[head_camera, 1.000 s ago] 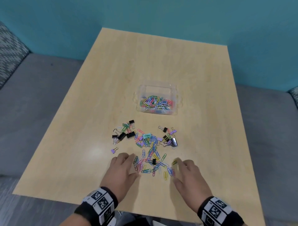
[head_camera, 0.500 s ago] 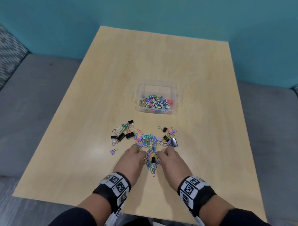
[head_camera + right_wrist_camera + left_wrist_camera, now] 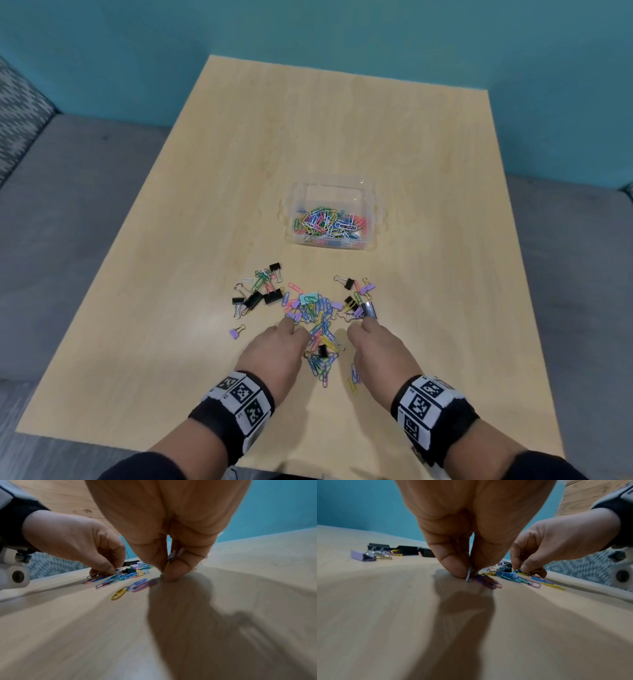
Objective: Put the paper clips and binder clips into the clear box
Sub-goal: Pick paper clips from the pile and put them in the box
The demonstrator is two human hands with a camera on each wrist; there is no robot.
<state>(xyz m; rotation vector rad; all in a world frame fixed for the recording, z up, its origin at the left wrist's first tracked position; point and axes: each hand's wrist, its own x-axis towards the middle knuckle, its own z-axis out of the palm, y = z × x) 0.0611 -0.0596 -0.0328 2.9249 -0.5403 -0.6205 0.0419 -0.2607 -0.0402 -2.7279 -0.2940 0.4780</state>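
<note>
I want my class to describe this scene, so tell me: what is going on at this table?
A person is tidying clips into a clear box on a wooden table. The box already holds many coloured paper clips. A loose pile of paper clips and binder clips lies in front of it. The left hand and the right hand each pinch a few clips at the near edge of the pile.
</note>
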